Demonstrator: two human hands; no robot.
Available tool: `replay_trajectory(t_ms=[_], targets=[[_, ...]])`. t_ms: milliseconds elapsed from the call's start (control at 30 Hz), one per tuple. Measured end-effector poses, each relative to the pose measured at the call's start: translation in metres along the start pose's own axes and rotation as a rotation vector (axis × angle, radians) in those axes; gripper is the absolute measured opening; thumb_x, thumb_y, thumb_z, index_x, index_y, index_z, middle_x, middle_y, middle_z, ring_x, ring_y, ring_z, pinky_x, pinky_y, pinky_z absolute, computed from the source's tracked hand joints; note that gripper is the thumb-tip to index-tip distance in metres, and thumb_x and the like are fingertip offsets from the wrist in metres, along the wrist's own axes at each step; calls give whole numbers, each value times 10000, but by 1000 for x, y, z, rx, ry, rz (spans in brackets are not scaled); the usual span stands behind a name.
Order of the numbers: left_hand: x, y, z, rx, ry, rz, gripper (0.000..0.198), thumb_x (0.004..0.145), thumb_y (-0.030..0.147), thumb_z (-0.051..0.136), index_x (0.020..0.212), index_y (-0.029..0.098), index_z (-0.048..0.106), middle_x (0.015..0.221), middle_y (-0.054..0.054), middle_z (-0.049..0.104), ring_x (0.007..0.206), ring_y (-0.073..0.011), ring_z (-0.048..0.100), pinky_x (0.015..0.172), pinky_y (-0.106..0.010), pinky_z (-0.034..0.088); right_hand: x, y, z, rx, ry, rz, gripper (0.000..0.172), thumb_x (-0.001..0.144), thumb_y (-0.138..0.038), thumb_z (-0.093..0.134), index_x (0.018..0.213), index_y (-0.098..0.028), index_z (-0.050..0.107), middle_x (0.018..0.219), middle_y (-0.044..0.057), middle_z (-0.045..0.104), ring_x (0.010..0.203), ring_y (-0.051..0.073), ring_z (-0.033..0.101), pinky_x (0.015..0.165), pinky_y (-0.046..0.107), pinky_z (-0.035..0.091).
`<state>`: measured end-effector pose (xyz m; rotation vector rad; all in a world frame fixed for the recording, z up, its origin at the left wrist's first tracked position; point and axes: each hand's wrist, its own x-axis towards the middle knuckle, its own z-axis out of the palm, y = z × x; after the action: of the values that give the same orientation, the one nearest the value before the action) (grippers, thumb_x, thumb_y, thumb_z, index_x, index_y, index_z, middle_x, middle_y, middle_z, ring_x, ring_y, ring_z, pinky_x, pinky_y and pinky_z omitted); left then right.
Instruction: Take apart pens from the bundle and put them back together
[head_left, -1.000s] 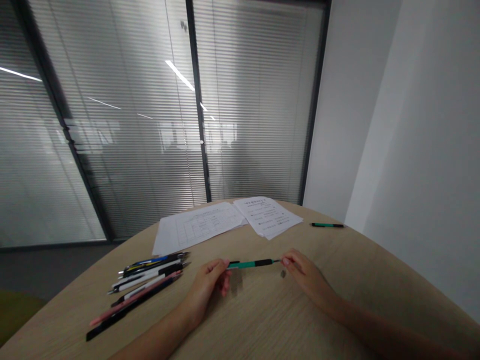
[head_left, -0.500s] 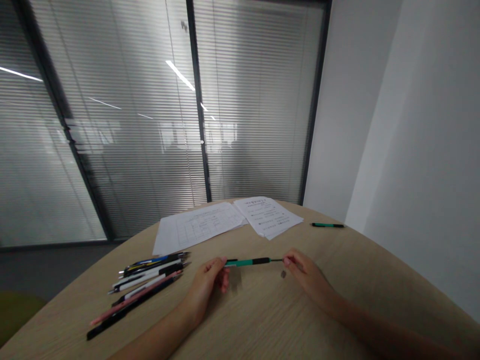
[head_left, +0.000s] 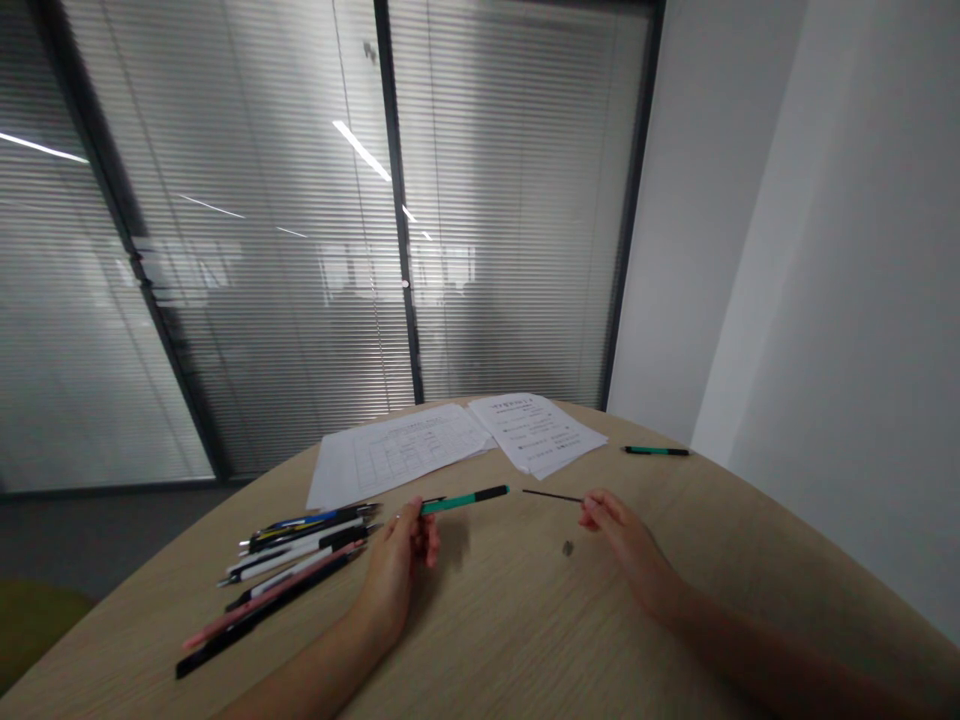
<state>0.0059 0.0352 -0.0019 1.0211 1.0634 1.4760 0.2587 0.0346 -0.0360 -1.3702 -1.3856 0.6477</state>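
Observation:
My left hand (head_left: 397,565) is shut on a green and black pen barrel (head_left: 465,500), which points up and to the right. My right hand (head_left: 622,540) pinches the end of a thin black refill (head_left: 551,495) between its fingertips. A small gap separates the refill's far tip from the barrel's open end. Both hands rest low over the wooden table (head_left: 525,620). A small dark piece (head_left: 568,547) lies on the table below the refill.
A bundle of several pens (head_left: 300,550) lies left of my left hand. Two sheets of printed paper (head_left: 397,455) (head_left: 536,433) lie at the far edge, with a green pen (head_left: 655,451) to their right. Behind the table are glass panels with blinds and a white wall.
The barrel and refill have come apart. My left hand has carried the barrel up and left, and a gap now shows between it and the refill in my right hand.

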Motion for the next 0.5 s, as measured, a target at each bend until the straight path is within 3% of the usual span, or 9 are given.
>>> replay_trajectory(t_ms=[200,367,500], targets=[[-6,4,3,133,17,75,351,635,477,583,498,163,510,437,42,484,380,-83,399,390,-196,297,3,5,-1,83,61,49,227,746,-419,399,659,-219,462,665,16,520,691,182,542,674,299,435],[-15,2,7,346,-179,133,347,638,450,585,440,178,499,406,36,467,395,-104,416,422,-209,312,1,4,-2,71,55,23,215,759,-397,403,648,-222,463,658,14,525,679,176,538,662,290,439],[-17,-1,8,403,-304,85,298,649,412,576,465,184,516,407,33,484,391,-110,421,428,-212,312,2,6,-1,73,56,24,220,757,-406,408,652,-224,471,656,9,531,680,177,545,665,292,440]])
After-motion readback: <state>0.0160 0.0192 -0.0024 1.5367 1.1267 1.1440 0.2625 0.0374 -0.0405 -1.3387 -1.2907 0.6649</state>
